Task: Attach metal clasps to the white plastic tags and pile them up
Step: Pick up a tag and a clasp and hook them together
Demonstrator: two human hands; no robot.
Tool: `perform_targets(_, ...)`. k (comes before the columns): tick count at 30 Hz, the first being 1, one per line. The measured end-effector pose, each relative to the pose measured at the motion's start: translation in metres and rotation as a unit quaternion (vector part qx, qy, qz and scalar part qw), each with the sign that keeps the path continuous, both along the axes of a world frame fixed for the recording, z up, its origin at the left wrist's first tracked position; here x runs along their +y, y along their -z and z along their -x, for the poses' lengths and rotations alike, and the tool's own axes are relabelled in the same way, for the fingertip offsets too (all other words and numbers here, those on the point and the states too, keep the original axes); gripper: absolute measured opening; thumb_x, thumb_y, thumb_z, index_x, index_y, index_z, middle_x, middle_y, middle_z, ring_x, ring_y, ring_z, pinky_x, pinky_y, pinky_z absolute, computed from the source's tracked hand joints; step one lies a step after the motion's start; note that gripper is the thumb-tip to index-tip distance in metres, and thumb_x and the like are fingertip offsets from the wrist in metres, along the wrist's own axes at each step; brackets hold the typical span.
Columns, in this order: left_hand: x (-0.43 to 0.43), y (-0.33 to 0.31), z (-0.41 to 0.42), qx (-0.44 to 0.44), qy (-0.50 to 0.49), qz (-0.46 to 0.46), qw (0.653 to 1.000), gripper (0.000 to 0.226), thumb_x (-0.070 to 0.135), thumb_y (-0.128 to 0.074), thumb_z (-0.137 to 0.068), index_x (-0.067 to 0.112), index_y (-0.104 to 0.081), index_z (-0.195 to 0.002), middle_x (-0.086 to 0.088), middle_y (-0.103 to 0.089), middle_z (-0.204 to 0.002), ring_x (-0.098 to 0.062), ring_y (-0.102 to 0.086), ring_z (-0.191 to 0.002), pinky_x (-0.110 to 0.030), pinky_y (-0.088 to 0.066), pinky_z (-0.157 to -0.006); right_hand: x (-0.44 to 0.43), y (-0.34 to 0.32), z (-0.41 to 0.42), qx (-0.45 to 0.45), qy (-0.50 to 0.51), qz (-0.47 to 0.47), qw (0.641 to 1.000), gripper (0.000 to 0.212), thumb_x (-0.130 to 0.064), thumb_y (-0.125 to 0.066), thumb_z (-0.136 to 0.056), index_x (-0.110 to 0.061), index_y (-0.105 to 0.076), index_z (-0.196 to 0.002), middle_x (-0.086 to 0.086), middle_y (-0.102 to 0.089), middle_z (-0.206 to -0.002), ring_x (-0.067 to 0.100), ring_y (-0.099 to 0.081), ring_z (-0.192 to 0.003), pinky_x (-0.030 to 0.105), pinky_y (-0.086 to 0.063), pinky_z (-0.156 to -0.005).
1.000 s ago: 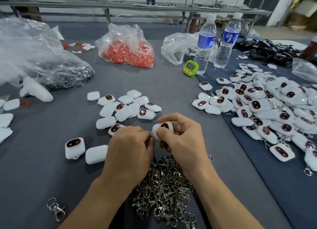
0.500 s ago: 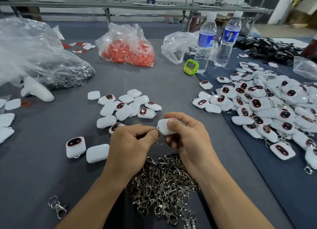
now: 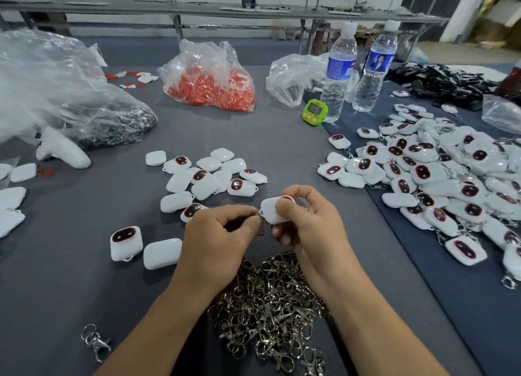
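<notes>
Clasp heap [image 3: 270, 313] on desk [image 3: 70, 291] nearest, between the forearms; stray clasp [image 3: 94, 342] well apart to its left. Above heap: right hand [image 3: 313, 229] grips one tag [image 3: 272, 210], thumb curled over its white back. Left hand [image 3: 214, 240] pinches a clasp [image 3: 258, 213] touching the tag's left edge; most of it is hidden by fingers. Beyond: loose tags [image 3: 203, 178] centre-left, large tag pile [image 3: 451, 178] on right. Farther: green timer [image 3: 315, 111], two bottles [image 3: 338, 71], bag of red parts [image 3: 208, 79].

I see 2 bare arms: the left forearm [image 3: 158, 327] and the right forearm [image 3: 375, 327]. My left hand [image 3: 214, 243] and right hand [image 3: 313, 229] are bare too.
</notes>
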State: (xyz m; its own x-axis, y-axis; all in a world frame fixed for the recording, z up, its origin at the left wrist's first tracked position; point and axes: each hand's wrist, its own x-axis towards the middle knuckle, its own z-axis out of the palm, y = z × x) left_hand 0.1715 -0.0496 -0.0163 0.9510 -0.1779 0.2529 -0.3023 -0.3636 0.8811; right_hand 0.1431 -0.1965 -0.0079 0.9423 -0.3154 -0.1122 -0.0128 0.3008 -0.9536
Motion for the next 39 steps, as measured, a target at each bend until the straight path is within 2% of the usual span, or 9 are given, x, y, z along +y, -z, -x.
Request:
perform_targets(4, -0.003, -0.003, -0.003, 0.126, 0.049, 0.108, 0.985, 0.023, 0.014, -0.072, -0.09, 0.033, -0.083, -0.083, 0.009, -0.067, -0.06, -0.003, -0.054, -0.055, -0.012, -0.044, -0.056, -0.003, -0.002, -0.002, 0.028, -0.018, -0.092, 0.995, 0.013, -0.001, -0.059, -0.096, -0.013, -0.058, -0.097, 0.004, -0.067, -0.064, 0.013, -0.05, -0.045, 0.02, -0.036, -0.04)
perform_targets(9, -0.003, -0.003, -0.005, 0.215, 0.081, 0.182, 0.956, 0.022, 0.009, -0.066, -0.091, 0.018, -0.083, -0.08, 0.002, -0.054, -0.052, -0.008, -0.042, -0.051, -0.014, -0.038, -0.05, -0.005, 0.0, -0.004, 0.036, -0.014, -0.132, 0.99, 0.013, -0.002, -0.061, -0.094, -0.014, -0.062, -0.095, 0.005, -0.068, -0.065, 0.013, -0.051, -0.046, 0.019, -0.038, -0.041)
perform_targets(15, -0.009, -0.001, 0.01, 0.045, -0.004, 0.075, 0.996, 0.017, 0.022, -0.08, -0.082, 0.039, -0.08, -0.082, 0.016, -0.074, -0.067, -0.001, -0.066, -0.061, -0.011, -0.047, -0.058, -0.006, 0.001, -0.005, 0.031, -0.01, -0.118, 0.993, 0.013, -0.001, -0.062, -0.094, -0.014, -0.062, -0.095, 0.007, -0.069, -0.066, 0.013, -0.051, -0.045, 0.02, -0.039, -0.04)
perform_targets(20, -0.008, -0.002, 0.008, 0.008, -0.009, 0.075, 0.997, 0.021, 0.022, -0.078, -0.086, 0.042, -0.08, -0.081, 0.013, -0.074, -0.069, -0.011, -0.067, -0.066, -0.024, -0.052, -0.064, -0.004, 0.0, -0.001, 0.013, -0.007, -0.092, 0.996, 0.011, -0.001, -0.065, -0.094, -0.011, -0.065, -0.095, 0.009, -0.069, -0.066, 0.015, -0.052, -0.045, 0.021, -0.039, -0.041)
perform_targets(25, -0.003, 0.002, 0.012, -0.173, -0.011, -0.159, 0.972, 0.017, 0.027, -0.069, -0.083, 0.02, -0.074, -0.068, 0.006, -0.055, -0.06, -0.014, -0.053, -0.057, -0.032, -0.042, -0.056, 0.001, 0.0, 0.005, -0.052, 0.034, 0.104, 0.993, 0.021, -0.003, -0.077, -0.081, -0.021, -0.072, -0.09, 0.003, -0.07, -0.065, 0.016, -0.059, -0.05, 0.027, -0.049, -0.046)
perform_targets(27, -0.001, 0.006, 0.011, -0.228, -0.012, -0.26, 0.938, 0.02, 0.019, -0.075, -0.08, 0.013, -0.067, -0.063, 0.002, -0.053, -0.061, -0.021, -0.052, -0.055, -0.033, -0.041, -0.051, 0.008, 0.003, 0.008, -0.077, 0.034, 0.278, 0.957, 0.024, -0.009, -0.08, -0.078, -0.029, -0.071, -0.089, -0.005, -0.073, -0.071, 0.012, -0.067, -0.059, 0.029, -0.056, -0.058)
perform_targets(29, 0.001, 0.009, 0.009, -0.221, -0.026, -0.282, 0.933, 0.02, 0.02, -0.076, -0.079, 0.014, -0.066, -0.064, 0.002, -0.054, -0.062, -0.021, -0.05, -0.056, -0.031, -0.039, -0.052, 0.014, 0.006, 0.009, -0.082, 0.028, 0.346, 0.934, 0.024, -0.011, -0.08, -0.079, -0.031, -0.07, -0.088, -0.01, -0.072, -0.073, 0.008, -0.067, -0.059, 0.019, -0.053, -0.058)
perform_targets(33, 0.0, 0.003, 0.004, -0.057, -0.026, -0.113, 0.992, 0.006, 0.034, -0.074, -0.084, 0.035, -0.078, -0.08, 0.014, -0.07, -0.071, -0.006, -0.064, -0.07, -0.022, -0.047, -0.065, 0.003, 0.004, 0.001, -0.013, 0.04, 0.147, 0.988, 0.016, -0.003, -0.07, -0.089, -0.019, -0.07, -0.092, 0.003, -0.07, -0.065, 0.015, -0.06, -0.05, 0.028, -0.046, -0.048)
perform_targets(39, -0.004, -0.001, 0.001, 0.082, 0.081, 0.029, 0.993, 0.02, 0.026, -0.072, -0.091, 0.038, -0.081, -0.078, 0.012, -0.059, -0.053, -0.001, -0.045, -0.051, -0.017, -0.037, -0.049, -0.005, 0.001, -0.002, 0.028, 0.0, -0.049, 0.998, 0.009, -0.002, -0.061, -0.097, -0.008, -0.068, -0.097, 0.007, -0.069, -0.067, 0.013, -0.053, -0.045, 0.021, -0.039, -0.04)
